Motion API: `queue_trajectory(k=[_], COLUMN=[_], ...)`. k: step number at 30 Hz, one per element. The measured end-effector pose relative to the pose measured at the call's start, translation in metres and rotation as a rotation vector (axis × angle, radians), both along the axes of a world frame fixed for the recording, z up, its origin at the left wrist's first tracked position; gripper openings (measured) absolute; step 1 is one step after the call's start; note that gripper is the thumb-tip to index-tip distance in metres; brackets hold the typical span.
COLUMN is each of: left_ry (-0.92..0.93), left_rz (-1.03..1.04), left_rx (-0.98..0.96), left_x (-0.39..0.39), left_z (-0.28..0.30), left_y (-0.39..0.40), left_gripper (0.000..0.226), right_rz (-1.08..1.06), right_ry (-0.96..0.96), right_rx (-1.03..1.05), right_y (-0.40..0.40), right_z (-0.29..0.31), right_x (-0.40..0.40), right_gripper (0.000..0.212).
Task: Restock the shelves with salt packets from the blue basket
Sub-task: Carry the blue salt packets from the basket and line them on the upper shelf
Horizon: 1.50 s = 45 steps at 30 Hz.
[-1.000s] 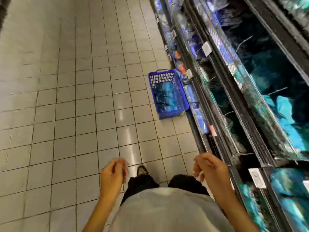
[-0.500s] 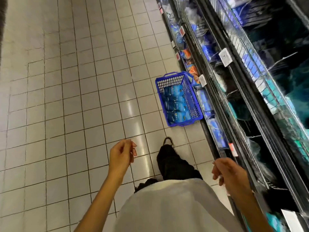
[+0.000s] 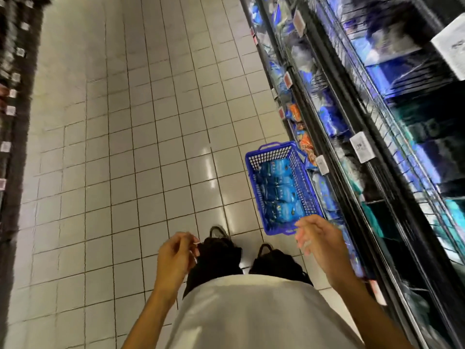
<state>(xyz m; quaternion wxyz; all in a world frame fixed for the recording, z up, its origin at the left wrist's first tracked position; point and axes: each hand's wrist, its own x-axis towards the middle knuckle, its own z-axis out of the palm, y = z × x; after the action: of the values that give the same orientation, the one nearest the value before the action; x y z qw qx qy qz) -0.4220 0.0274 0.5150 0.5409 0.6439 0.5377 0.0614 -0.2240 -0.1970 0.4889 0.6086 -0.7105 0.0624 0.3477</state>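
One blue basket (image 3: pixel 305 183), lengthwise along shelves (image 3: pixel 352 147)

The blue plastic mesh basket (image 3: pixel 253 170) sits on the pale tiled floor (image 3: pixel 125 147), pushed up just beside the foot of the dark metal shelving (image 3: pixel 377 172) that runs along the right side of the aisle. Inside the basket lie blue salt packets (image 3: pixel 279 195), side by side along its length. The person stands just behind the basket's near end, a little to its left, both dark shoes (image 3: pixel 219 231) on the floor. The right hand (image 3: pixel 319 240) hangs above the basket's near corner, touching nothing; the left hand (image 3: pixel 176 255) is well to the left, over the left leg. A second rack (image 3: pixel 12 122) lines the aisle's far left.
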Motion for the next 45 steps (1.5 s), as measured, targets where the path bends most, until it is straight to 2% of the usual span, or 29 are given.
queue_trajectory(k=[3,8,11,14,18,21,25,29,31,34,36,37,39,41,43,45], left_ry=[0.012,0.036,0.117,0.219,0.334,0.424,0.507,0.516,0.540,0.562,0.578,0.580,0.589,0.602,0.599,0.623], left_rz=[-0.131,-0.348,-0.554,-0.784,-0.937,-1.106,-1.158,-1.280,-1.375,-1.465,-1.509,-1.539,-1.575,-1.573,-1.539,-1.533], left_rx=[0.006,-0.084,-0.209,-0.253,-0.232,-0.135,-0.038,0.102,0.143,0.139,0.213,0.268,0.376,0.454,0.509,0.508], left_x=[0.051,0.139,0.189,0.242,0.313,0.351,0.380,0.391,0.394,0.398,0.397,0.397,0.399,0.405,0.411,0.417], left_z=[-0.009,-0.041,-0.080,-0.135,-0.232,-0.312,-0.428,-0.538,-0.594,-0.665,-0.697,-0.713,-0.739,-0.757,-0.768,-0.775], left_y=[0.031,0.068,0.083,0.093,0.097,0.096,0.090,0.073,0.061,0.038,0.028,0.022,0.010,0.002,-0.003,-0.003], left_gripper=[0.031,0.034,0.034,0.036,0.031,0.025,0.033,0.029,0.032,0.034,0.044,0.051,0.066,0.076,0.083,0.095], right_rz=[-0.064,-0.206,-0.314,-0.401,-0.497,-0.482,-0.444,-0.448,-0.348,-0.231,-0.298,-0.361,-0.406,-0.328,-0.341,-0.464], right_ry=[0.025,0.052,0.103,0.181,0.345,0.526,0.741,0.698,0.657,0.647,0.632,0.606,0.559,0.561,0.558,0.542], right_rx=[-0.061,-0.223,-0.322,-0.398,-0.434,-0.417,-0.413,-0.501,-0.546,-0.541,-0.489,-0.473,-0.548,-0.790,-0.933,-0.901], right_y=[0.015,0.028,0.043,0.060,0.084,0.095,0.107,0.109,0.104,0.093,0.094,0.095,0.098,0.105,0.112,0.118], right_z=[-0.005,-0.022,-0.049,-0.100,-0.192,-0.275,-0.403,-0.534,-0.592,-0.669,-0.701,-0.717,-0.745,-0.762,-0.767,-0.765], right_x=[0.019,0.037,0.049,0.064,0.085,0.106,0.127,0.132,0.129,0.121,0.118,0.118,0.118,0.119,0.119,0.120], right_gripper=[0.036,0.026,0.020,0.024,0.019,0.017,0.023,0.022,0.020,0.017,0.012,0.018,0.053,0.080,0.089,0.083])
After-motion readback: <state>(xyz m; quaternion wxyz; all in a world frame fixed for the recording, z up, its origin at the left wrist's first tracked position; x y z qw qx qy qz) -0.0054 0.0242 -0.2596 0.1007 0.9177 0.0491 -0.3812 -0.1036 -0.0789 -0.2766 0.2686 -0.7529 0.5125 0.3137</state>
